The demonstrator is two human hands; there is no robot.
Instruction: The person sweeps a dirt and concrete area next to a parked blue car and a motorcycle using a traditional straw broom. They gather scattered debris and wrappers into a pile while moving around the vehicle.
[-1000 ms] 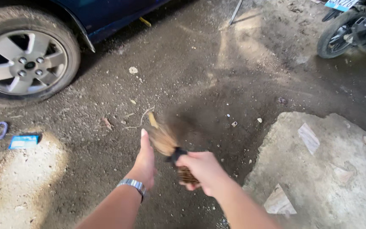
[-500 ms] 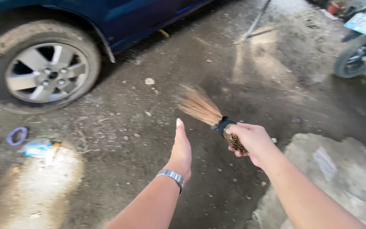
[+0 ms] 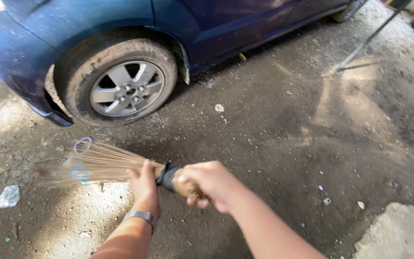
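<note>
A short broom of thin brown sticks (image 3: 97, 164), bound with a black band, points left over the dirty ground, its bristles blurred. My right hand (image 3: 208, 183) grips its stub end just past the band. My left hand (image 3: 144, 186), with a metal watch on the wrist, rests flat with fingers together against the bristles next to the band.
A dark blue car (image 3: 135, 29) stands close ahead, its front wheel (image 3: 120, 86) near the broom's tip. A purple ring (image 3: 83, 144), a blue scrap (image 3: 79, 173) and a pale wrapper (image 3: 8, 196) lie at left. A concrete slab (image 3: 398, 232) sits at the lower right.
The broom has swung from pointing up and away to pointing left. My left hand has come onto the bristles. The view has shifted toward the car's wheel.
</note>
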